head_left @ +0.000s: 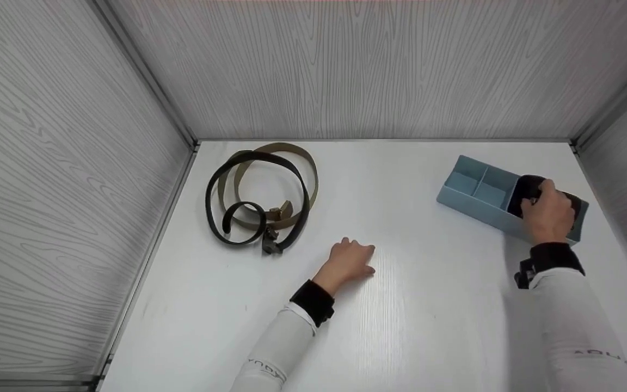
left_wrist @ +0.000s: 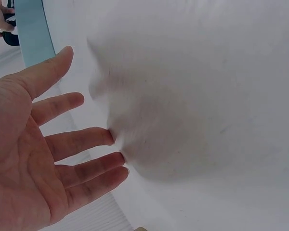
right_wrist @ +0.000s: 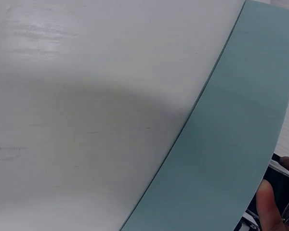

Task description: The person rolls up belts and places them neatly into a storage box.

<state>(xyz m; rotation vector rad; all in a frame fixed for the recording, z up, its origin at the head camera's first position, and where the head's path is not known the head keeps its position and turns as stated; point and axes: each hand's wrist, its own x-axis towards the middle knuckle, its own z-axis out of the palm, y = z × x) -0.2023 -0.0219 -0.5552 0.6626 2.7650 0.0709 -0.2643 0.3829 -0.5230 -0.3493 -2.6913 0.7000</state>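
Observation:
Over the box's right-hand compartment, my right hand (head_left: 548, 215) pinches a black item (head_left: 521, 191) with shiny metal parts, perhaps a rolled belt. The right wrist view shows the thumb (right_wrist: 266, 202) on that black item just past the box wall; my fingers partly hide it. The pale blue divided box (head_left: 471, 204) sits angled on the table. Near the table's middle, my left hand (head_left: 349, 261) holds nothing. Its fingers (left_wrist: 82, 144) are spread, with the fingertips at or close to the white surface. A black belt (head_left: 209, 201) and a tan belt (head_left: 314, 179) lie overlapping in loose loops.
Grey wood-patterned panels (head_left: 346, 71) rise behind the white table (head_left: 400, 316) and at both sides. Two compartments (head_left: 466, 177) at the box's left show their bare floors. Metal buckles (head_left: 272, 239) lie at the near side of the belt loops.

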